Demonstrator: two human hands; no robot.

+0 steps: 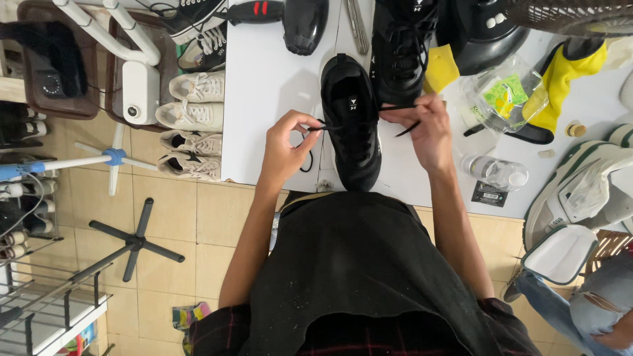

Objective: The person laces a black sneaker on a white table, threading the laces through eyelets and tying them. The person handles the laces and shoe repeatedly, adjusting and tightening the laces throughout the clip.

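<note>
View from above, lacing in hand. I see the left hand closed to a narrow pinch on one end of the black lace, thumb and forefinger pressed together at the shoe's left side, a loop of the lace hanging below the palm. The right hand is likewise nearly closed, its fingertips pinching the other end of the lace, whose stiff tip pokes out down and to the left of the fingers. Between the hands lies the black shoe, toe toward the body, heel away, flat on the white table near its front edge. I judge the chief risks as follows: the lace may slip from either pinch if pulled unevenly, and a hard pull could drag the shoe off the near edge, since nothing pins it down. Its partner shoe stands just beyond; a clear bottle lies near the right wrist, where a wide sweep of the elbow could knock it over the edge.
</note>
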